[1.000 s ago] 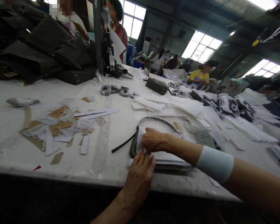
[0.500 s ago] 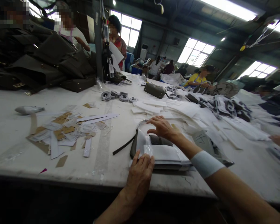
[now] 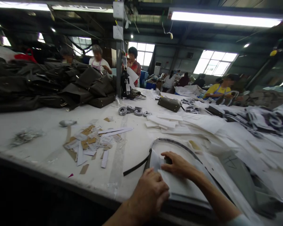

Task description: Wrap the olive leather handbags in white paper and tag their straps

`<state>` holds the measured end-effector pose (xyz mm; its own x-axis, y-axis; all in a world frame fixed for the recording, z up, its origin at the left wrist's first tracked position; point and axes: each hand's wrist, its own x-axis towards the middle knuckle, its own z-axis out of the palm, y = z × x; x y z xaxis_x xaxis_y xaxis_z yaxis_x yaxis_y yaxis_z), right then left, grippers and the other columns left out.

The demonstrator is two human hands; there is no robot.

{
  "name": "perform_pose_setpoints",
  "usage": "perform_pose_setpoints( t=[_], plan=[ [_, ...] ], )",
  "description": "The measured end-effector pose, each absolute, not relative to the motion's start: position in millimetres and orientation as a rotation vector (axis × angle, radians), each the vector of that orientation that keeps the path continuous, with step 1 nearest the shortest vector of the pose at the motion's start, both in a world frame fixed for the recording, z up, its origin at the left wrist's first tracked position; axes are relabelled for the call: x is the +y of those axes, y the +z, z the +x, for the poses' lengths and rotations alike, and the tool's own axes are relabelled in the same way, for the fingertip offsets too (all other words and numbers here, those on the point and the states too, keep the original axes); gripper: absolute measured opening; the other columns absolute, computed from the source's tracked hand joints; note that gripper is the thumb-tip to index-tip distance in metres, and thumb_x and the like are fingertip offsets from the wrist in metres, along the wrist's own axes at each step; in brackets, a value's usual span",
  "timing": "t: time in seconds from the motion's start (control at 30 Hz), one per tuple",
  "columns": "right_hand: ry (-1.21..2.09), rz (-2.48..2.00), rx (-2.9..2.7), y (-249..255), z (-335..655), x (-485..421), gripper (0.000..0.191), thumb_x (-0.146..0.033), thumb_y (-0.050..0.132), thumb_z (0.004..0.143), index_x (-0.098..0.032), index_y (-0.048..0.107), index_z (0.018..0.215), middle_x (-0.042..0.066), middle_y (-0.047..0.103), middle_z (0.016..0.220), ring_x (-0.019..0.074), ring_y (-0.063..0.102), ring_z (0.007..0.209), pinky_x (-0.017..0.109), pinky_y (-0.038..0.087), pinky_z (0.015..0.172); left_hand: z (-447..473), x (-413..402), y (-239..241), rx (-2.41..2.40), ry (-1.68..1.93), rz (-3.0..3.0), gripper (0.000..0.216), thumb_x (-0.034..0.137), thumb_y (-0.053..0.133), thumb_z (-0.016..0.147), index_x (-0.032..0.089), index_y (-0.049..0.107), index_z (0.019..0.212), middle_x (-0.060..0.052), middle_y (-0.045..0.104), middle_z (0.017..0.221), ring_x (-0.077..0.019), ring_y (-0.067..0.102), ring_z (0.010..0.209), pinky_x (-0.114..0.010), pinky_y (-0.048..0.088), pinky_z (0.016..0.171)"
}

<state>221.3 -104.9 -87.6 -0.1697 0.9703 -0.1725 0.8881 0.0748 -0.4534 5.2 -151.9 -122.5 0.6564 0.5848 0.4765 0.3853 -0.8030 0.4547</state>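
A dark grey-green handbag lies flat at the table's near edge, mostly covered by white wrapping paper. Its curved handle arcs behind it and a dark strap sticks out to the left. My right hand rests flat on the paper, fingers stretched out toward the bag's left end. My left hand is curled at the paper's near left corner, fingers bent on the paper's edge; whether it grips the paper is hard to tell.
Paper and cardboard scraps litter the table to the left. Dark bags are piled at the far left. Grey strap rolls, another handbag and white sheets lie beyond. Other people work at the far side.
The camera has tilted up, showing more ceiling. My right hand came back from the handle area and lies flat on the paper. My left hand has curled tighter at the paper's corner.
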Motion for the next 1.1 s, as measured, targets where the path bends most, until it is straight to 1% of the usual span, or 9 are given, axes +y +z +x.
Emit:
perform_pose_setpoints(
  t=[0.1,0.2,0.3,0.4,0.6,0.73,0.9,1.0,1.1],
  plan=[
    [0.629,-1.907,-2.097,-83,212,-112,0.068,-0.052,0.066,0.077,-0.020,0.053,0.136,0.013,0.060,0.130,0.0326,0.054,0.120,0.047,0.040,0.102,-22,-121,-111,0.947,0.896,2.461,0.012,0.020,0.062,0.088,0.027,0.068,0.096,0.002,0.069,0.094,-0.0126,0.064,0.093,-0.026,0.047,0.092],
    [0.439,-1.859,-2.010,-92,197,-116,0.062,-0.052,0.056,0.086,-0.021,0.048,0.140,0.012,0.052,0.142,0.0320,0.045,0.132,0.049,0.035,0.109,-54,-71,-106,1.414,0.681,2.518,0.017,0.018,0.055,0.092,0.024,0.069,0.100,-0.001,0.072,0.102,-0.0147,0.065,0.099,-0.029,0.046,0.095],
    [0.389,-1.865,-2.062,-111,182,-117,0.060,-0.049,0.052,0.090,-0.018,0.049,0.141,0.013,0.054,0.141,0.0324,0.046,0.132,0.051,0.029,0.114,-81,-21,-104,1.650,0.541,2.517,0.024,0.014,0.051,0.091,0.016,0.068,0.107,-0.010,0.071,0.111,-0.0221,0.064,0.106,-0.037,0.046,0.098],
    [0.413,-1.886,-2.120,-127,178,-117,0.060,-0.051,0.050,0.090,-0.019,0.048,0.142,0.012,0.058,0.137,0.0331,0.049,0.129,0.052,0.028,0.115,-102,13,-103,1.790,0.444,2.461,0.024,0.011,0.049,0.088,0.012,0.070,0.099,-0.015,0.072,0.103,-0.0263,0.066,0.100,-0.040,0.047,0.094],
    [0.477,-1.898,-2.111,-142,192,-111,0.062,-0.058,0.042,0.091,-0.022,0.049,0.140,0.008,0.056,0.140,0.0321,0.049,0.130,0.050,0.035,0.113,-153,30,-100,1.977,0.298,2.258,0.022,0.023,0.052,0.089,0.022,0.073,0.088,-0.007,0.075,0.091,-0.0234,0.069,0.090,-0.031,0.049,0.078],
    [0.506,-1.893,-2.060,-152,199,-108,0.063,-0.063,0.041,0.089,-0.023,0.052,0.138,0.008,0.057,0.138,0.0324,0.051,0.128,0.051,0.037,0.111,-182,17,-101,2.020,0.279,2.203,0.021,0.026,0.052,0.089,0.023,0.073,0.089,-0.002,0.074,0.092,-0.0198,0.068,0.089,-0.027,0.048,0.076],
    [0.531,-1.890,-2.030,-156,203,-106,0.062,-0.064,0.044,0.087,-0.026,0.055,0.135,0.007,0.060,0.134,0.0327,0.054,0.125,0.052,0.040,0.109,-168,5,-106,1.916,0.302,2.355,0.023,0.021,0.049,0.093,0.021,0.067,0.108,-0.006,0.068,0.115,-0.0196,0.062,0.108,-0.031,0.045,0.095],
    [0.551,-1.910,-2.010,-154,203,-106,0.061,-0.063,0.044,0.087,-0.025,0.054,0.135,0.007,0.061,0.134,0.0324,0.054,0.124,0.051,0.040,0.109,-140,4,-111,1.725,0.230,2.501,0.020,0.015,0.052,0.092,0.021,0.068,0.102,-0.006,0.069,0.109,-0.0188,0.062,0.107,-0.032,0.045,0.098],
    [0.577,-1.922,-2.001,-151,201,-106,0.062,-0.062,0.044,0.087,-0.024,0.054,0.135,0.008,0.061,0.134,0.0324,0.054,0.124,0.051,0.039,0.109,-114,4,-118,1.638,0.117,2.553,0.012,0.022,0.059,0.089,0.017,0.070,0.091,-0.009,0.071,0.097,-0.0216,0.067,0.095,-0.033,0.051,0.088]
  ],
)
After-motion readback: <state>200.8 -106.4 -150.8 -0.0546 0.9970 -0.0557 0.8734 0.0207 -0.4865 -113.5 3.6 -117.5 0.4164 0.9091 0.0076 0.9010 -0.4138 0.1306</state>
